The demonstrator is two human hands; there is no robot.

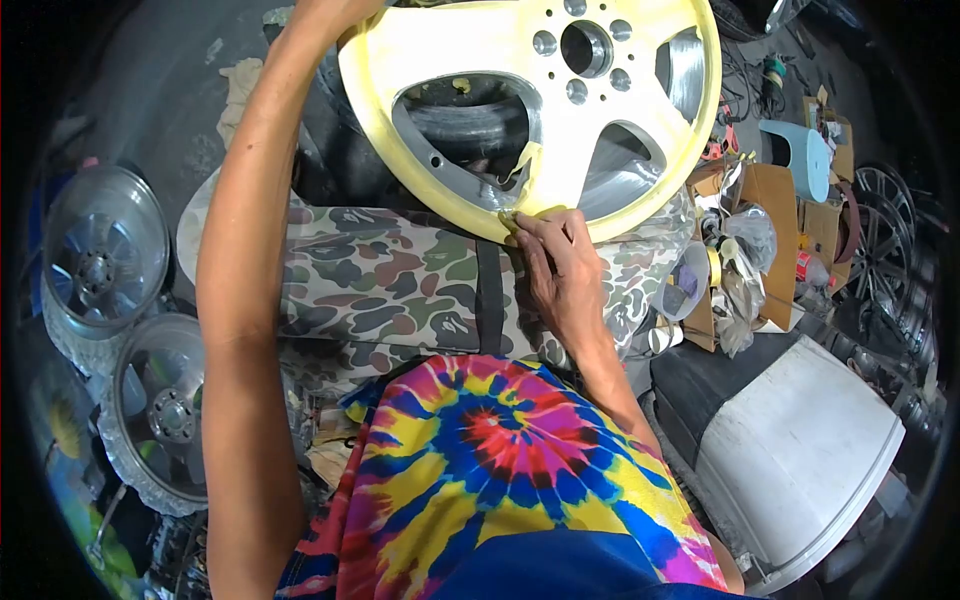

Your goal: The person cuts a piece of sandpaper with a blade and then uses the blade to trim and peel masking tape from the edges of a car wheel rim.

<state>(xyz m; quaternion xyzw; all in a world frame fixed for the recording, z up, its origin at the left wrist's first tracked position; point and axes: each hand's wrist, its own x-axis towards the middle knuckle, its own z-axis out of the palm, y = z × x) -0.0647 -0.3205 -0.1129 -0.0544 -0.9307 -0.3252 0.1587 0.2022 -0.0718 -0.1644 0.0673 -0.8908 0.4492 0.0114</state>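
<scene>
A wheel rim [560,130] with a pale yellow face and bare grey metal inside its spoke openings leans in front of me, over camouflage-patterned cloth [380,270]. At its lower edge, my right hand [560,255] has its fingertips closed together on the yellow lip; anything between them is too small to name. A loose yellow strip [522,160] stands out from the spoke edge just above these fingers. My left hand [350,8] reaches the rim's upper left edge, and its fingers are mostly cut off by the top of the view.
Two metallic rims [105,245] [160,410] stand at the left. On the right are an open cardboard box [770,205] with plastic bags, a light blue stool [805,160], a dark rim [885,240] and a large white container [800,450]. A black tyre lies behind the yellow rim.
</scene>
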